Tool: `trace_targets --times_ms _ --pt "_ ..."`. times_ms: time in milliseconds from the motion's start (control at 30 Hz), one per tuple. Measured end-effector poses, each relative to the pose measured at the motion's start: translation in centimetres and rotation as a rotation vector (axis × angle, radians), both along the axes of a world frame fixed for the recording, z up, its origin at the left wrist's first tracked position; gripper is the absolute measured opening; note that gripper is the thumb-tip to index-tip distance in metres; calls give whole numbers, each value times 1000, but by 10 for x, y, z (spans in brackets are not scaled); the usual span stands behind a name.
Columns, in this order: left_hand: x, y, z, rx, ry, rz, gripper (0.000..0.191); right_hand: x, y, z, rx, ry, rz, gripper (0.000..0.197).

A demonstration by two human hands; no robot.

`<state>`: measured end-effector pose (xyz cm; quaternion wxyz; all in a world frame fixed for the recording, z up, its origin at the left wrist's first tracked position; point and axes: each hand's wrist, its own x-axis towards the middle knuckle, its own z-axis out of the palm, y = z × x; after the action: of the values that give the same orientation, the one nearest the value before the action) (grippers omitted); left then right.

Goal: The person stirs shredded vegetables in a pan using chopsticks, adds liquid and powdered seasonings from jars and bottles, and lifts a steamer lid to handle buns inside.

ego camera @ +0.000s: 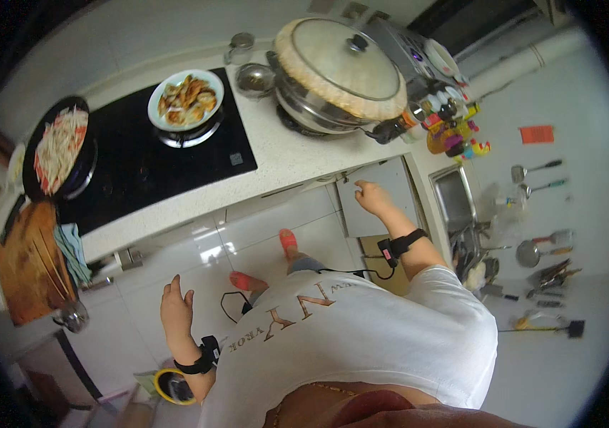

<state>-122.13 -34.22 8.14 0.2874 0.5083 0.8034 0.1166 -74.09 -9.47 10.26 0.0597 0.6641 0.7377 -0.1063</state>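
My left hand [177,313] hangs over the tiled floor with fingers apart and nothing in it. At the right, my right hand [373,198] is in front of a cabinet door [371,214] that seems to stand ajar; its fingers are slightly bent and hold nothing visible. Beyond the hands lies a black glass cooktop [133,166]. A white plate of browned dumplings [189,101] rests over its right burner. A black pan [28,160] with pale and reddish shredded food [62,148] is on the left burner. A large lidded steel pot [304,107] stands on the counter.
A wooden cutting board [31,262] with chopsticks and a cloth [72,251] lies at the left. Bottles [443,115] crowd the counter's right side near a sink [453,198]. Utensils [529,252] hang on the right wall. A yellow-rimmed bin [157,386] stands on the floor.
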Motion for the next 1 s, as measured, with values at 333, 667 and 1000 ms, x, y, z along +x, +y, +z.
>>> trace_targets --times_ms 333,667,1000 --pt "18 101 38 519 -237 121 39 118 30 40 144 506 -361 35" --pt "74 202 86 767 -964 457 45 171 149 109 246 1112 -279 29" --pt "96 241 105 730 -1274 536 47 179 221 111 222 1414 -275 27"
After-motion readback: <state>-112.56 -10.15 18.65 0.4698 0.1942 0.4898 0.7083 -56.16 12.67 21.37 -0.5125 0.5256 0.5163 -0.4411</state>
